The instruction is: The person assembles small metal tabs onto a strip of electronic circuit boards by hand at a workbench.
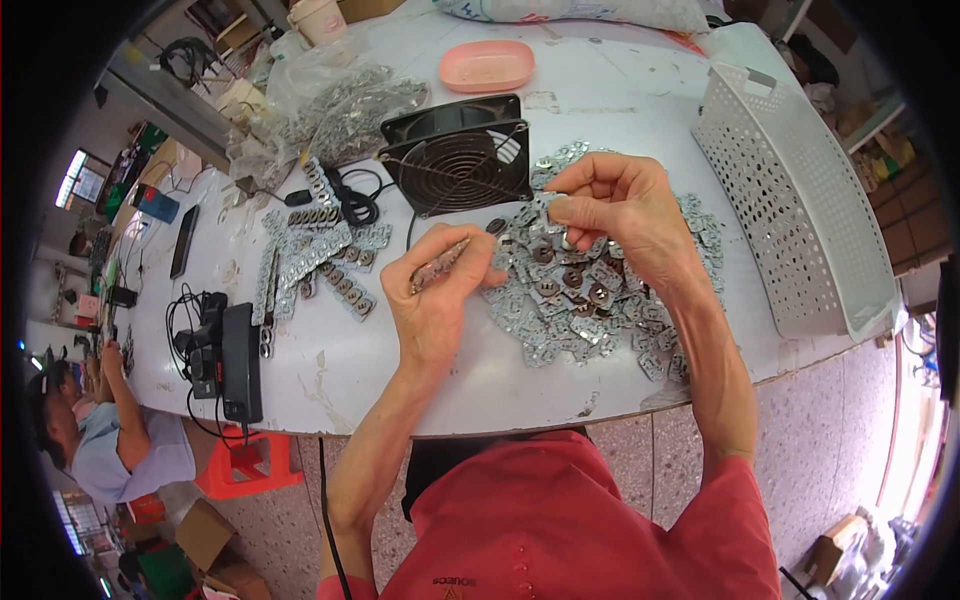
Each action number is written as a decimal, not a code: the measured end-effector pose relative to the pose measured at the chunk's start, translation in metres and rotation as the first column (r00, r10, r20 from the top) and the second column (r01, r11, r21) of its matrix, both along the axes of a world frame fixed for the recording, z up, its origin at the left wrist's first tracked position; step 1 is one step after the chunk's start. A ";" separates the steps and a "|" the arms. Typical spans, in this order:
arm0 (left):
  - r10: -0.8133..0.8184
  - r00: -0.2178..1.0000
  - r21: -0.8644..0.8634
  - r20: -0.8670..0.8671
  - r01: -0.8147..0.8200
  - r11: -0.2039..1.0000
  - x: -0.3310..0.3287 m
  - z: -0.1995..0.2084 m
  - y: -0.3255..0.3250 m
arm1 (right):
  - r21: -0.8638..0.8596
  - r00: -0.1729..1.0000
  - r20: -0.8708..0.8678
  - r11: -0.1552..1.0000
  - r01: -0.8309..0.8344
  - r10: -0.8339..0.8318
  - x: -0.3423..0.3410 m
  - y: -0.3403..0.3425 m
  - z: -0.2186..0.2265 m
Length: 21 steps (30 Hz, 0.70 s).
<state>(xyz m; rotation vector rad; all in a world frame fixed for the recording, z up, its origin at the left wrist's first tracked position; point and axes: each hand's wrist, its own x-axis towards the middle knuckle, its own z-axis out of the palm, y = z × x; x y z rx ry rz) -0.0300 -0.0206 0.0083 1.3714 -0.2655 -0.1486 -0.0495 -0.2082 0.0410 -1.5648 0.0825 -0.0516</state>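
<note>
My left hand (437,300) is curled closed around a short row of small metal plates (440,265), at the left side of a loose pile. My right hand (625,205) pinches a small silvery metal plate (547,203) between thumb and fingertips, above the pile's far part. The pile of small metal plates (570,315) spreads under and between both hands; some pieces carry dark round centres. Just beyond the hands stands a black fan (455,165) with a round wire guard. The fingers partly hide what each hand grips.
Stacked rows of metal plates (310,255) lie left of the fan. A white perforated basket (790,210) stands at the right, a pink dish (487,66) at the back. Clear bags of metal parts (350,110) sit far left, a black power strip (240,362) nearer. Another person (130,440) sits at left.
</note>
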 end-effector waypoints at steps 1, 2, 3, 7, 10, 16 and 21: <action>-0.005 1.000 0.001 0.011 0.005 1.000 0.000 0.000 -0.001 | -0.036 1.000 0.020 0.999 -0.009 0.010 0.001 0.000 0.001; -0.036 0.999 0.041 -0.010 0.037 0.998 -0.001 -0.001 -0.003 | -0.043 0.999 -0.003 0.999 -0.033 0.033 -0.001 0.002 0.002; -0.065 0.997 0.082 -0.030 0.067 0.994 -0.002 0.000 -0.004 | -0.043 0.999 0.009 0.999 -0.030 0.030 -0.004 0.003 0.003; -0.070 0.996 0.108 -0.058 0.076 0.991 -0.007 0.006 -0.020 | -0.042 0.999 0.020 0.998 -0.042 0.043 -0.008 0.001 -0.003; -0.103 0.990 0.123 -0.091 0.114 0.986 -0.004 0.008 -0.025 | -0.088 0.997 0.062 0.995 -0.038 0.044 -0.010 -0.002 -0.003; -0.145 0.985 0.225 -0.095 0.164 0.961 -0.001 0.010 -0.036 | -0.009 0.976 0.172 0.991 0.135 -0.131 -0.008 -0.023 0.014; -0.268 0.906 0.493 0.328 0.078 0.867 0.001 0.012 -0.048 | 0.050 0.947 0.168 0.962 0.269 -0.274 -0.004 -0.029 0.011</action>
